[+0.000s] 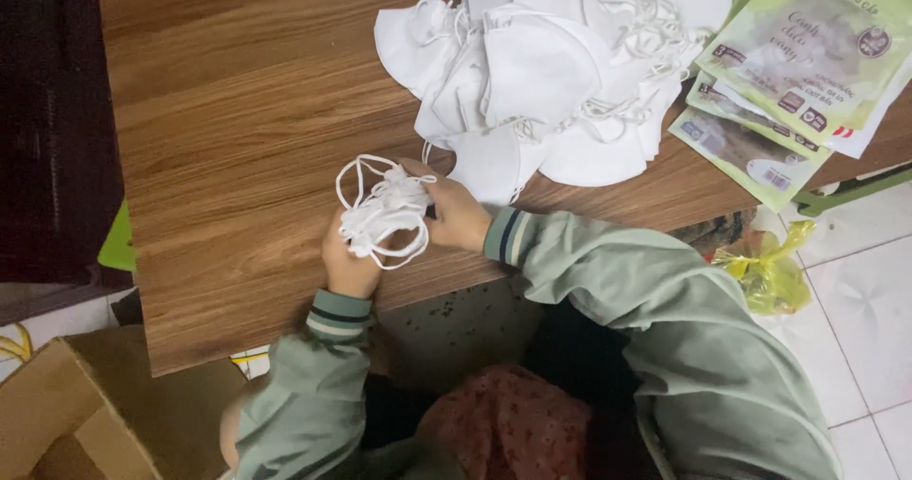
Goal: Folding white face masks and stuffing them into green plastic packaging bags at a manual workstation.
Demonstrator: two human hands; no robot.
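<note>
Both hands, left hand (348, 263) and right hand (460, 216), clutch one mask bundle (385, 211) near the table (228, 129) front edge. Loose masks (546, 72) pile just beyond the bundle; bare wood opens leftward.

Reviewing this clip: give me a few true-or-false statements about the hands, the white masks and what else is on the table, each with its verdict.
1. Both hands hold a small bundle of white masks with loose ear loops. True: the left hand and the right hand grip it together.
2. The pile of white masks lies on the floor. False: it lies on the wooden table.
3. Green printed pouches lie at the table's right end. True.
4. The cardboard box stands on the table. False: it is down beside the table, lower left.
5. The sleeves are red. False: they are pale green.
</note>
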